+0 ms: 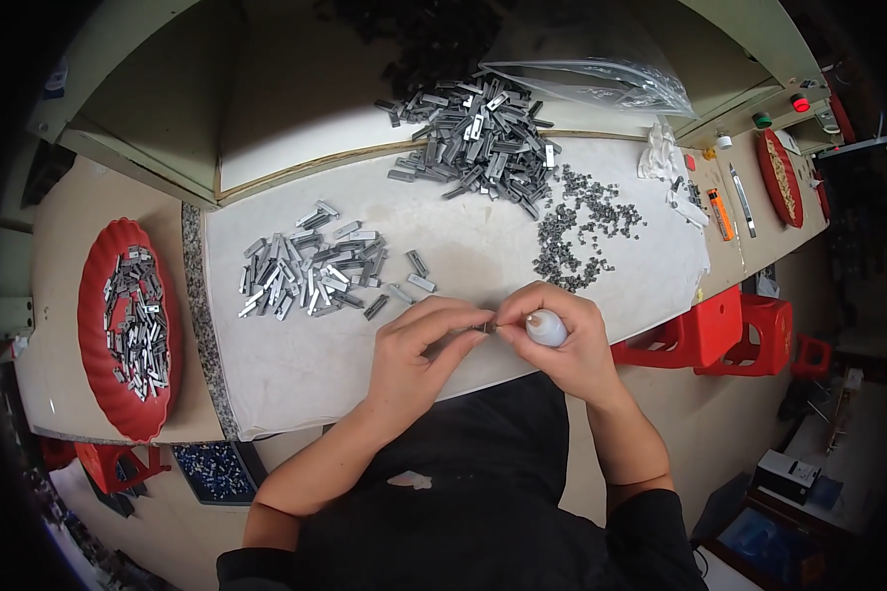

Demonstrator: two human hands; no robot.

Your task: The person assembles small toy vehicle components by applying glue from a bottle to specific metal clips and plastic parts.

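Observation:
Over the front edge of the white-covered tabletop, my two hands meet at the fingertips. My left hand [414,355] is closed in a pinch on a small dark metal piece [488,326], mostly covered by the fingers. My right hand [574,345] is wrapped around a small white squeeze bottle [549,329] with a brownish tip. Its thumb and forefinger come together right beside the dark piece; whether they also grip a tiny part cannot be made out. Left of my hands lies a loose pile of grey metal clips [310,266], with a few single ones closer by.
A bigger heap of dark metal pieces [483,138] lies at the back, beside scattered tiny metal parts [581,227]. A red scalloped tray [99,325] of metal pieces stands left. To the right are an orange-handled tool [721,215], another red tray [781,177] and red stools [695,330].

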